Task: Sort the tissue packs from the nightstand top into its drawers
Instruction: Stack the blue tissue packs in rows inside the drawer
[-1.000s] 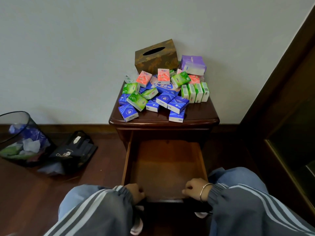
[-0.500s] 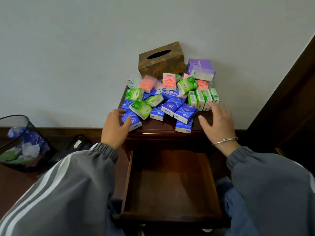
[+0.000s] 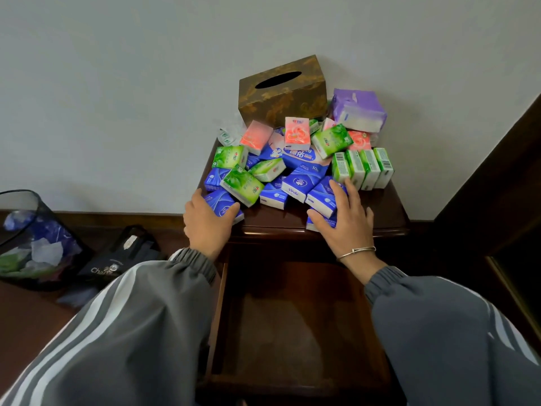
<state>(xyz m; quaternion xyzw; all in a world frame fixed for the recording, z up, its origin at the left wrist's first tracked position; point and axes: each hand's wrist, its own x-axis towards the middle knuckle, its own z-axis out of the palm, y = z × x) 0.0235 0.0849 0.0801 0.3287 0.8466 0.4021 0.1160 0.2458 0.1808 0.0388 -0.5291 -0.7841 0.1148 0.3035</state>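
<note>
Drawer: the dark wooden drawer (image 3: 292, 332) under the top stands pulled out; its bottom shows bare, with no pack in it.
Heap: every tissue pack lies on the dark brown wooden tabletop (image 3: 386, 206) of the nightstand, piled against the wall.
Left hand (image 3: 209, 227): fingers curled round a blue plastic-wrapped tissue pack (image 3: 224, 205) at the heap's front left corner, thumb on its right side.
Right hand (image 3: 345, 227): fingers spread and fairly straight, laid on a second blue pack (image 3: 322, 197) at the front right; it grips nothing.
Done: judging by this, only the opening of one drawer.
Left: the whole heap has yet to go down.
Blue packs: at least seven small ones, plus one large flat blue pack (image 3: 298, 156) mid-heap; more may be buried.
Green packs (image 3: 241, 184): about nine, four of them in an upright row (image 3: 363, 169) at the right.
Pink packs (image 3: 297, 133): four, one partly hidden.
Purple soft pack (image 3: 358, 108): one, back right.
Mottled brown tissue box (image 3: 282, 90): one, at the back.
</note>
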